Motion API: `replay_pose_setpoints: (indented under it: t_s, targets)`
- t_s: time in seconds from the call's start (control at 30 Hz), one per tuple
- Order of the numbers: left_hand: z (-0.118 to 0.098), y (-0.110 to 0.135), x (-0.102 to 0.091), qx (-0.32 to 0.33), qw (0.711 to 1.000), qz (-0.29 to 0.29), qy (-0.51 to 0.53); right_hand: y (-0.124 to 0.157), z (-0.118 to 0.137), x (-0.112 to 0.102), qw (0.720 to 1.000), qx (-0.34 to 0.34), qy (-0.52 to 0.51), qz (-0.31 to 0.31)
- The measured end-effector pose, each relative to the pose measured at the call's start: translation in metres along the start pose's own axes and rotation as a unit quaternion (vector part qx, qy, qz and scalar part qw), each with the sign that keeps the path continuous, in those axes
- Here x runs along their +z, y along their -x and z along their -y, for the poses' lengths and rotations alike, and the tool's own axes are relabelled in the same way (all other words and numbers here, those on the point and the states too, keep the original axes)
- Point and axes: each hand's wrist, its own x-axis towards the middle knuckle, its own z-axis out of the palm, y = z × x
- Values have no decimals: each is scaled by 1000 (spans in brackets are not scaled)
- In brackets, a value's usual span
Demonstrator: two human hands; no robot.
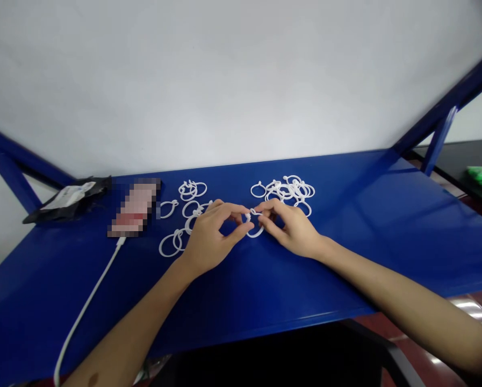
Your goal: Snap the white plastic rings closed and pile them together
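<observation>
A thin white ring [256, 234] is pinched between both hands over the middle of the blue table. My left hand [214, 234] grips its left side with thumb and forefinger, beside a small knob on the ring. On the opposite side, the thumb and forefinger of my right hand [289, 226] are closed on it. Several similar white rings [168, 246] lie left of and behind my left hand, which partly hides some. Another pile of white rings [291, 189] sits just beyond my right hand.
A pixelated phone-like object [134, 209] with a white cable [90, 301] lies at the left on the blue table [289, 293]. Farther left is a black plastic package [69, 199]. Blue frame bars [438, 142] rise at both sides, and a white wall [241, 80] stands behind.
</observation>
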Motion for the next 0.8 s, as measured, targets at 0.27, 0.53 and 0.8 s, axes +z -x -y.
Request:
replay_pose_setpoints:
  t_s: [0.27, 0.53, 0.8]
  targets:
    - [10, 0, 2, -63, 997, 22, 41, 2, 3, -1, 998, -56, -14, 37]
    - [13, 2, 5, -16, 999, 38, -6, 3, 6, -2, 990, -123, -4, 73]
    - [38, -6, -3, -53, 967, 62, -241, -5, -11, -6, 993, -51, 102, -6]
